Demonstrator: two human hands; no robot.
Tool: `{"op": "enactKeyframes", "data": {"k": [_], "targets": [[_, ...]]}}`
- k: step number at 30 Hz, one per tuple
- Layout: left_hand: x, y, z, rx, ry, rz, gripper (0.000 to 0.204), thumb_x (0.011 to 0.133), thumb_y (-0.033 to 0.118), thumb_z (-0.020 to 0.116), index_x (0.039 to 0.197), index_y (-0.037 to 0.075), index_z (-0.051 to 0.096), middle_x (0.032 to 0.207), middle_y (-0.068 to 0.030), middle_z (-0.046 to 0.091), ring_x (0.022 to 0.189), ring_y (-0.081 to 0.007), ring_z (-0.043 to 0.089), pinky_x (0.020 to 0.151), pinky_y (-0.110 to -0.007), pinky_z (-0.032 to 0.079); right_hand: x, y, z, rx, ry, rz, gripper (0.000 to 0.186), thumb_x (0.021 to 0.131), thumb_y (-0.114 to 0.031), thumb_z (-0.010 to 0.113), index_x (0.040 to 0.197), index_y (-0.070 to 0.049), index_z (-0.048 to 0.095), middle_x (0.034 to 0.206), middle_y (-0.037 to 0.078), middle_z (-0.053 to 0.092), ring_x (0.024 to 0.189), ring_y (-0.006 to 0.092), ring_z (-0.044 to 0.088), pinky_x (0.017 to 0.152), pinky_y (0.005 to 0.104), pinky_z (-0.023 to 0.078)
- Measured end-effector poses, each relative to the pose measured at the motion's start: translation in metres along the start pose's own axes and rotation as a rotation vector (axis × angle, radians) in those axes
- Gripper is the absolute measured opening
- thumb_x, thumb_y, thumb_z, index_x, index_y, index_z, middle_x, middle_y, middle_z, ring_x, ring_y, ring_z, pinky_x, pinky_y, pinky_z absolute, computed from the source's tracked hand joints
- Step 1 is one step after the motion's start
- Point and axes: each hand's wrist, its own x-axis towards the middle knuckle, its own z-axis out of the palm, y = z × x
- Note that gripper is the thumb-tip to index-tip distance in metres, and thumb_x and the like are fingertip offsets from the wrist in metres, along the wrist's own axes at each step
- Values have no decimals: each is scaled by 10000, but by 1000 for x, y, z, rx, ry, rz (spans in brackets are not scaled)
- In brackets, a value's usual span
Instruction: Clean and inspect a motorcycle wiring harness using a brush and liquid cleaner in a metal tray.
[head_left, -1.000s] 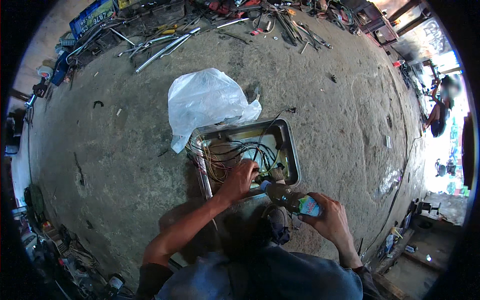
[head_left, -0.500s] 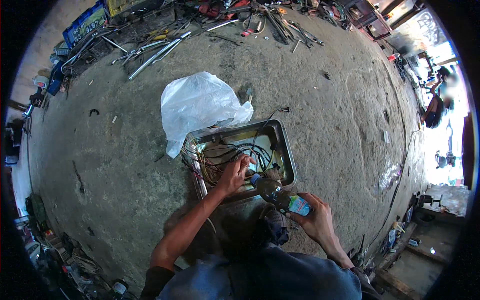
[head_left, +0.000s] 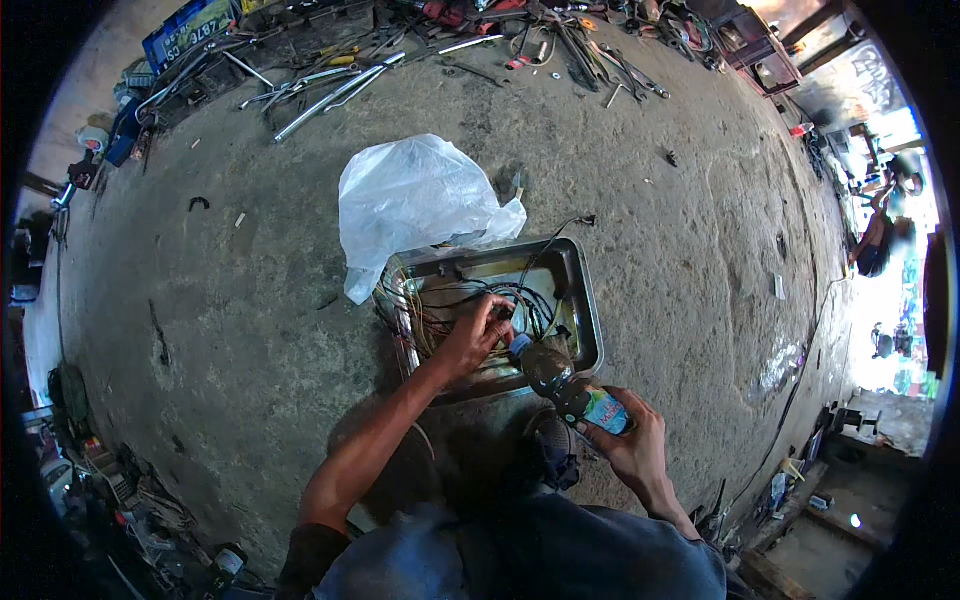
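A metal tray [head_left: 597, 335] lies on the floor in front of me, with a tangle of thin wires [head_left: 432, 300] in it. My right hand [head_left: 634, 440] grips the base of a plastic bottle [head_left: 548, 368] with dark contents and a blue-green label. The bottle is tilted, its blue neck end pointing up-left over the tray. My left hand [head_left: 476, 338] is over the wires, just beside the bottle's neck. Its fingers are curled together around a small dark thing that I cannot make out.
A crumpled white plastic bag [head_left: 415, 190] lies against the tray's far left corner. Metal rods [head_left: 335, 97] and many tools line the far edge of the floor. A person [head_left: 878, 235] is at the far right, near the bright opening. A cable [head_left: 812, 335] runs along the right side.
The view has shifted slightly, so the floor things sit a little further right. My left fingers have closed more around the small dark thing. The bottle stays tilted in my right hand.
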Motion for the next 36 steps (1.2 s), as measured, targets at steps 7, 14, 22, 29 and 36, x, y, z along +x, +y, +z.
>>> {"op": "enactKeyframes", "data": {"k": [7, 14, 22, 29, 36], "targets": [[-7, 21, 2, 300, 13, -1, 374, 1078, 335, 605, 1368, 98, 591, 1125, -132, 741, 891, -184, 709, 829, -381, 549, -5, -5, -1, -12, 26, -9, 506, 791, -189, 906, 1218, -10, 703, 1046, 148, 757, 967, 284, 760, 862, 401, 599], [-14, 17, 9, 550, 174, 141, 394, 1042, 354, 644, 1381, 152, 635, 1082, -179, 761, 868, -353, 765, 789, -436, 594, -8, -4, 1, -3, 16, -3, 511, 784, -187, 906, 1218, -10, 701, 1045, 153, 760, 957, 278, 759, 843, 405, 596], [-17, 42, 16, 672, 232, 112, 484, 1034, 474, 608, 1447, 222, 636, 763, -224, 708, 727, -336, 748, 697, -459, 590, -11, -3, -2, 13, 48, 39, 510, 789, -186, 902, 1223, -10, 700, 1034, 161, 765, 947, 275, 762, 838, 399, 592], [-16, 38, 16, 712, 270, 142, 487, 1017, 521, 620, 1392, 216, 683, 720, -214, 692, 726, -362, 742, 678, -465, 582, -12, -10, -3, 32, 46, 27, 512, 783, -177, 908, 1224, -6, 710, 1044, 161, 768, 956, 266, 762, 845, 392, 592], [-11, 43, 17, 675, 289, 76, 460, 1042, 514, 589, 1167, 97, 740, 712, -190, 697, 715, -377, 734, 669, -470, 560, -14, -7, 0, 62, 22, 33, 506, 789, -168, 897, 1231, -4, 711, 1035, 167, 765, 940, 257, 758, 838, 382, 592]]}}
